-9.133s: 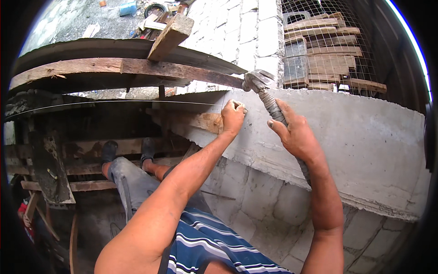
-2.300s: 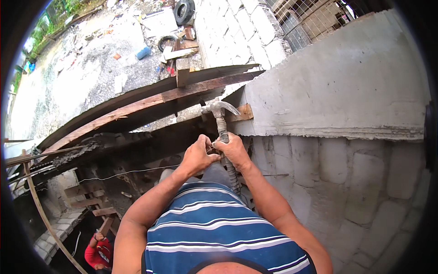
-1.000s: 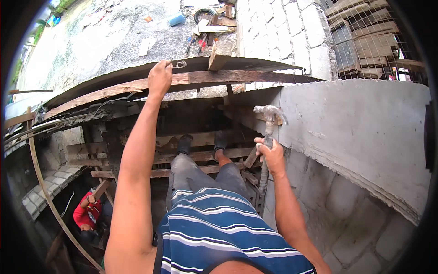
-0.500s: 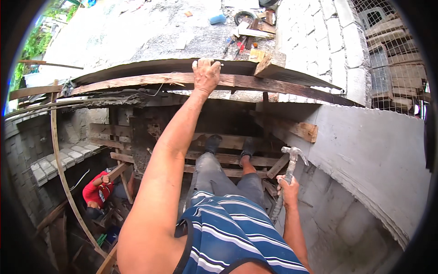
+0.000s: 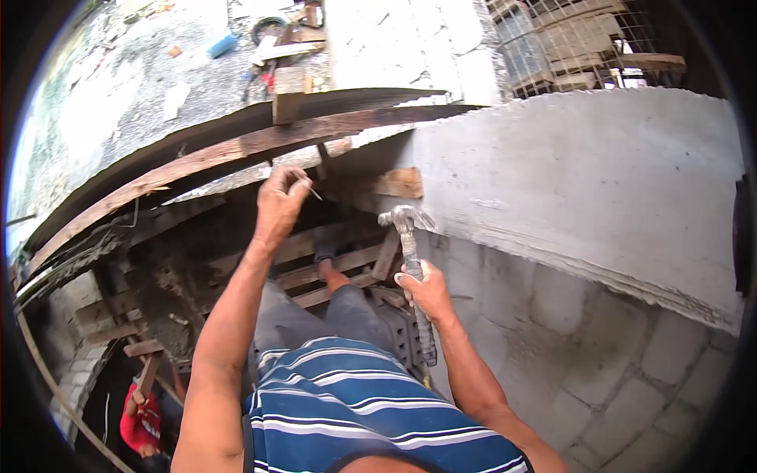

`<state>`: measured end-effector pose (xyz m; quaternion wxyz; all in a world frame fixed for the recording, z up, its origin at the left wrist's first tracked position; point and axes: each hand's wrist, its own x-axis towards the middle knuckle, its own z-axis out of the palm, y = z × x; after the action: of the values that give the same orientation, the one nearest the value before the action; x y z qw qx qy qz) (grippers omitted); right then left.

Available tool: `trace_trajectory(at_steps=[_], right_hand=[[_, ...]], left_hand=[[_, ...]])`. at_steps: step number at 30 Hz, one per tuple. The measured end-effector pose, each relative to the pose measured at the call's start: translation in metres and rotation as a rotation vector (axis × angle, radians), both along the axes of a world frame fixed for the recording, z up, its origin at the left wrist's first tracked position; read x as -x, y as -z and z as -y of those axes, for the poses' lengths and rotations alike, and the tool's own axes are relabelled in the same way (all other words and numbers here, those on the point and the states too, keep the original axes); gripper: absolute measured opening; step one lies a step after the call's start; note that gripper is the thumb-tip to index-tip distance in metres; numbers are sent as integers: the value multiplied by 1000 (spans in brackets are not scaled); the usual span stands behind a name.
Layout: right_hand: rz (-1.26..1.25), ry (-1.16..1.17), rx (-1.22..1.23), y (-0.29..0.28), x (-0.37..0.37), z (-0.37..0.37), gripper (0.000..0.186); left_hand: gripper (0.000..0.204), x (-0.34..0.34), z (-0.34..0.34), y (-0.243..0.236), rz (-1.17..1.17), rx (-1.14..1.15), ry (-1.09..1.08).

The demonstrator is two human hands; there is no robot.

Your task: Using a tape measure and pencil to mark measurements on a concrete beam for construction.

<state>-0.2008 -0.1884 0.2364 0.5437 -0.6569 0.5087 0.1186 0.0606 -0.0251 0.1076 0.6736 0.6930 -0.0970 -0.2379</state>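
Note:
My left hand (image 5: 281,203) is pinched round a thin nail (image 5: 315,192), whose end sticks out past the fingertips. It hovers just below a long wooden beam (image 5: 236,150) that runs beside a dark metal sheet, apart from both. In my right hand (image 5: 430,292) is a claw hammer (image 5: 409,251), held upright by its wrapped handle with the metal head on top. The hammer head is near the edge of a grey concrete wall (image 5: 568,162). A cut timber end (image 5: 400,183) juts out beside that wall, between my two hands.
Wooden planks (image 5: 315,277) lie around my feet over a dark gap. At lower left a person in a red shirt (image 5: 140,422) is below, by upright timber. Beyond the beam lies rough ground (image 5: 142,87) with scrap wood and a blue container (image 5: 223,45). Wire mesh (image 5: 623,31) stands far right.
My left hand has come off the beam and moved down and left, nail between its fingers. The hammer has risen in my right hand. The view has swung to the right.

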Motion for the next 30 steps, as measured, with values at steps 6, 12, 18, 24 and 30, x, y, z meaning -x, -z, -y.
trace_trajectory(at_steps=[6,12,18,24,30], right_hand=[[51,-169,378,-71,-4,42,34],[-70,-100,404,-124,-31,64,40],[-21,-255,609,-147,-69,89,33],[-74,-409,719,-140,-77,94,30],[-65,-680,893,-129,-90,95,28]], left_hand=[[12,67,132,24,-544,395,111],[15,91,236,25,-785,548,-97],[16,102,279,26,-823,607,-199],[15,104,283,31,-768,584,-292],[10,110,288,34,-774,626,-268]])
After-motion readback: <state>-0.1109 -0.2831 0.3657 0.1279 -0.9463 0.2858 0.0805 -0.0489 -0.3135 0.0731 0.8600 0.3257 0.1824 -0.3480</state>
